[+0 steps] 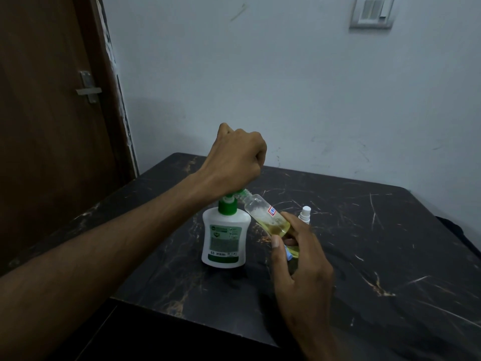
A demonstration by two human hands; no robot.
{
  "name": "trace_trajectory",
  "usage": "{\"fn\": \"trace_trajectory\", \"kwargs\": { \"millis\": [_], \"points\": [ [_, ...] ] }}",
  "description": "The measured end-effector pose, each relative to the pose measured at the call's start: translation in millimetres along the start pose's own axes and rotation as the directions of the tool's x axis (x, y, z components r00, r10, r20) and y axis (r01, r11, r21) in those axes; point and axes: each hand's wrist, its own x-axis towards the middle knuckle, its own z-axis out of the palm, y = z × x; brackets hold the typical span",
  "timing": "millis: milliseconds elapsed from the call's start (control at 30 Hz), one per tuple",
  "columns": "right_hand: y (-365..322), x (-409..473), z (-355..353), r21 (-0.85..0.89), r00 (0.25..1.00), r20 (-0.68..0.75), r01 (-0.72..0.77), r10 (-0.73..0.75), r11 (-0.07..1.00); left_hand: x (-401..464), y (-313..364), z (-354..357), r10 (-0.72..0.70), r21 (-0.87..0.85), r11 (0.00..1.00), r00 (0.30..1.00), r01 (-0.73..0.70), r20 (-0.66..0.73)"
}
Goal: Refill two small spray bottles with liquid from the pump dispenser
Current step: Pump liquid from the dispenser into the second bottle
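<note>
On the dark marbled table, at its middle: all the work sits in one tight cluster, hands and bottles together.
Left fingers: curled into a fist on the left hand (pixel 235 152); the heel of that hand bears down on the green pump head, which is mostly hidden beneath it.
Right fingers: the right hand (pixel 299 252) has thumb and fingertips pinched round the lower end of the clear spray bottle (pixel 268 217), holding it tilted with its open neck up against the pump's spout.
Bottle in hand: capless, part filled; yellowish liquid pools at its lower end and some white foam clings higher up, with most of the body above that looking empty.
Blue piece: a small blue part (pixel 288 252) shows just under the right thumb; what it is cannot be told.
Pump dispenser: the white pump dispenser (pixel 224 237) with its green collar stands upright on the table (pixel 390 243), touching the held bottle only at the spout.
Second bottle: a small white spray head (pixel 305 213) stands just behind the right hand; its body is hidden, so its level cannot be read.
Progress: by my judgement the first refill is under way and not yet finished, perhaps a third in.
Left to do: top this bottle up, refit its sprayer, then likely deal with the second bottle.
</note>
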Motion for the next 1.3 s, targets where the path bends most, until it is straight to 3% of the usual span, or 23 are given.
{"fn": "trace_trajectory", "kwargs": {
  "millis": [1300],
  "points": [
    [-0.9,0.4,-1.4,-0.003,1.0,0.021,0.011,-0.011,1.0,1.4,-4.0,-1.9,0.035,0.021,0.999,0.999,-0.035,-0.006]
  ]
}}
